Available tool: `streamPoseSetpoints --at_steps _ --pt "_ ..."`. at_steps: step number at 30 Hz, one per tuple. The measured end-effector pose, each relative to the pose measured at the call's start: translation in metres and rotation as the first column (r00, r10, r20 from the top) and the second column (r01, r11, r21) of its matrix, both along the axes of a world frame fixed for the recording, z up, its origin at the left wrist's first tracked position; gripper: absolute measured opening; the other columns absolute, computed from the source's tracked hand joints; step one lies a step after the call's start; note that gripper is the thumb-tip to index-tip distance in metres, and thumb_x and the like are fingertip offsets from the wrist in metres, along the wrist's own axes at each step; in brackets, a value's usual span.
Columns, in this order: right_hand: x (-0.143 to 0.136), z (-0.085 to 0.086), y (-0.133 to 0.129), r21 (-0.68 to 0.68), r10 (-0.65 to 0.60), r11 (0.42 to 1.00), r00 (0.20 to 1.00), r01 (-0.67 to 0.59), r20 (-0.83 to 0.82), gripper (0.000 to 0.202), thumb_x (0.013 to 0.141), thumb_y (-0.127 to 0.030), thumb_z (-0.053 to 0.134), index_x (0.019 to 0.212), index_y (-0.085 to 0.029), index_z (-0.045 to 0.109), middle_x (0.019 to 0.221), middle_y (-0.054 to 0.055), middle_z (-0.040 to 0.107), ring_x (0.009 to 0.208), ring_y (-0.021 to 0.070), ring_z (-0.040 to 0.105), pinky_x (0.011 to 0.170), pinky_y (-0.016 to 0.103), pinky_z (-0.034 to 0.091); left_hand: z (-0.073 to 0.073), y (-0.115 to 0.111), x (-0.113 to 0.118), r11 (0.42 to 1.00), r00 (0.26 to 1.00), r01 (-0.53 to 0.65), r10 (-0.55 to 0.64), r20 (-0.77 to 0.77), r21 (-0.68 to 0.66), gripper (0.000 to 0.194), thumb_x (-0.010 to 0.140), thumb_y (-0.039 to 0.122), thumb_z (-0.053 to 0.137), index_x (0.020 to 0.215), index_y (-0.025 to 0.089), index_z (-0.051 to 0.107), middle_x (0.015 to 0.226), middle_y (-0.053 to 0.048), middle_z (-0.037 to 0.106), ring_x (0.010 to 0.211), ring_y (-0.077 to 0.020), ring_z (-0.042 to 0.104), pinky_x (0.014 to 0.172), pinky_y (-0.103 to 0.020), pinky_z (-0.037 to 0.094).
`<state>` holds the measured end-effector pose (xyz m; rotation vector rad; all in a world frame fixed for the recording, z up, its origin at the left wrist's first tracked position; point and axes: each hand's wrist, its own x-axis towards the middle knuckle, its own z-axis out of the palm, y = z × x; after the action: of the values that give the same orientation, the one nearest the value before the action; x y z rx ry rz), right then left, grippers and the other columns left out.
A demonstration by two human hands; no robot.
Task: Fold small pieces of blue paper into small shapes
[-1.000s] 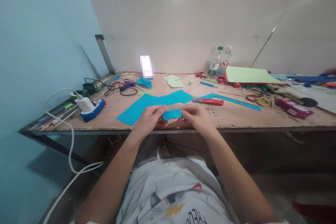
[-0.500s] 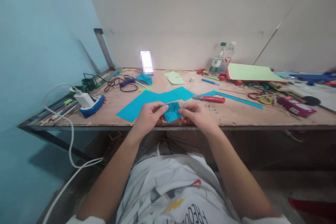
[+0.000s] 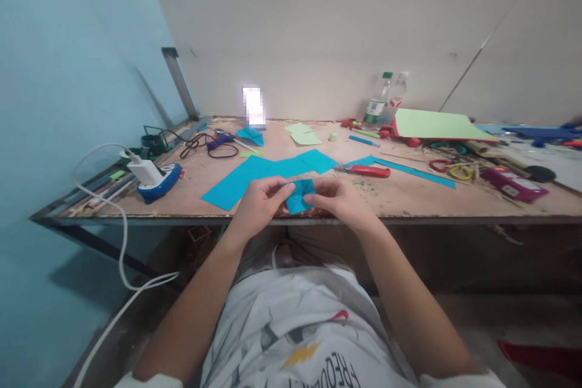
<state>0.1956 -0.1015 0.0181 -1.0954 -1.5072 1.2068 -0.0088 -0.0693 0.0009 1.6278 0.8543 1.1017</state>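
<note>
A small folded piece of blue paper (image 3: 298, 201) with crease lines is held just above the table's front edge. My left hand (image 3: 264, 199) pinches its left side between thumb and fingers. On the other side, my right hand (image 3: 335, 199) grips the paper, its thumb pressed on the front face; the fingers behind are partly hidden. Larger blue paper sheets (image 3: 231, 185) lie flat on the table just beyond my hands. A red-handled utility knife (image 3: 369, 171) rests to the right of them.
A lit phone (image 3: 253, 108) stands against the back board. At left are a blue power socket (image 3: 159, 185) with a white charger and a glue gun (image 3: 221, 140). Rightward lie a blue paper strip (image 3: 418, 174), a purple box (image 3: 513, 183), bottles (image 3: 375, 106) and green paper (image 3: 441, 125).
My right thumb has shifted inward and left over the blue paper, pressing its face. The folded paper looks flatter. My left hand stays nearly in place.
</note>
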Motion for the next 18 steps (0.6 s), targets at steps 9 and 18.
streamPoseSetpoints --at_steps 9,18 --pt "-0.001 -0.005 0.003 0.009 -0.031 0.999 0.999 0.031 0.012 0.018 0.081 -0.035 0.075 0.080 -0.018 0.072 0.072 0.000 0.072 0.062 0.0159 0.069 0.060 0.026 0.055 0.004 -0.002 0.001 0.994 0.994 0.042 -0.031 -0.101 0.105 0.033 0.084 0.045 0.078 0.102 0.018 0.074 0.092 -0.004 0.073 0.072 -0.0180 0.068 0.061 -0.026 0.054" --pt "-0.002 -0.003 -0.001 0.042 0.051 0.998 0.995 -0.055 0.087 0.022 0.082 -0.036 0.077 0.087 -0.015 0.078 0.078 0.002 0.074 0.069 0.0161 0.067 0.064 0.026 0.053 0.007 0.001 0.001 0.988 0.992 0.076 -0.061 -0.111 0.136 0.028 0.089 0.044 0.074 0.085 0.017 0.076 0.083 -0.002 0.073 0.077 -0.0183 0.064 0.070 -0.027 0.049"
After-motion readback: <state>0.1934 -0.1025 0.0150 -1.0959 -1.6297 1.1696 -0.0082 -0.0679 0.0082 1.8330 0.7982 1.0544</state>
